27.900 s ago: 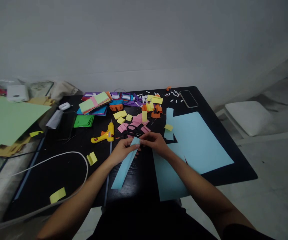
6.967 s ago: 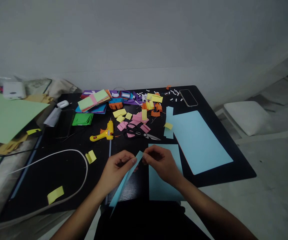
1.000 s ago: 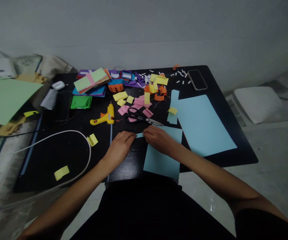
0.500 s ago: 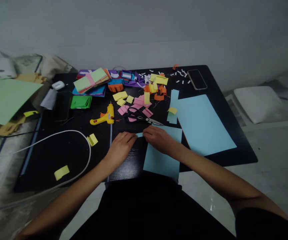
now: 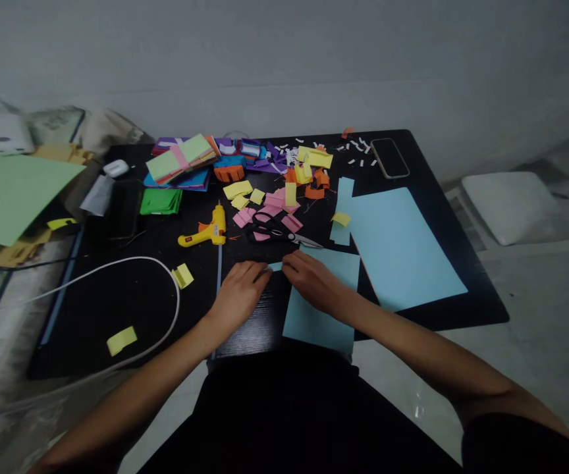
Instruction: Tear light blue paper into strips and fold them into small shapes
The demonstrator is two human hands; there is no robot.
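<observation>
Between my two hands a narrow light-blue paper strip shows, low over the black table. My left hand is closed on the strip's left end, its fingers bunched together. The fingers of my right hand close on the other end; they hide most of the strip. Under my right hand and wrist lies a light-blue paper sheet. Just beyond the hands, black-handled scissors rest among pink paper pieces, blades pointing right. A larger light-blue sheet lies to the right.
A yellow glue gun lies left of the scissors. A white cable loops across the table's left side. Stacked coloured paper, green pieces and white scraps fill the back. A phone lies at the back right.
Almost nothing differs. Both hands stay at the strip, with only a tiny shift of the fingers.
</observation>
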